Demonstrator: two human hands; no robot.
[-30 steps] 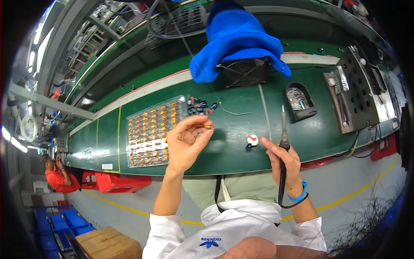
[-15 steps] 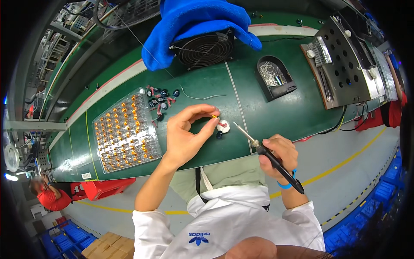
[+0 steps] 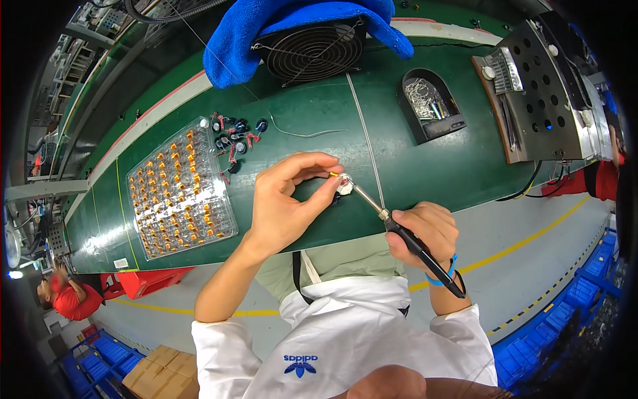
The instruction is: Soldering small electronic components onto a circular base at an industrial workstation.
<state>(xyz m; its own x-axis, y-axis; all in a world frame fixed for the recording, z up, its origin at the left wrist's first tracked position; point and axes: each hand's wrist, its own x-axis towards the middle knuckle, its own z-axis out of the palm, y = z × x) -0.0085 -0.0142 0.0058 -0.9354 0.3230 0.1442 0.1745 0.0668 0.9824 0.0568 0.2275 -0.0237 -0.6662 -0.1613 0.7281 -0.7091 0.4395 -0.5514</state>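
Between the thumb and forefinger of my left hand (image 3: 292, 196) is pinched a small orange-yellow part (image 3: 333, 174), mostly covered by the fingertips. My right hand (image 3: 425, 241) grips a black-handled soldering iron (image 3: 415, 246) like a pen. The iron's metal tip reaches the small white round piece (image 3: 345, 186) beside my left fingertips; whether it touches the orange part I cannot tell. A dark small component lies partly hidden by that white piece. To the left, a clear plastic tray (image 3: 229, 216) holds rows of small orange parts.
Several dark round components with red wires (image 3: 238, 136) lie beyond the tray. A strand of solder wire (image 3: 309, 135) trails over the green bench. A black fan (image 3: 316, 53) under a blue towel (image 3: 232, 46), a black bin (image 3: 435, 130) of metal bits and a perforated metal box (image 3: 541, 100) stand farther back.
The soldering iron has moved left, its tip now at the white piece by my left fingertips. My left hand keeps its pinch. The whole view has shifted slightly.
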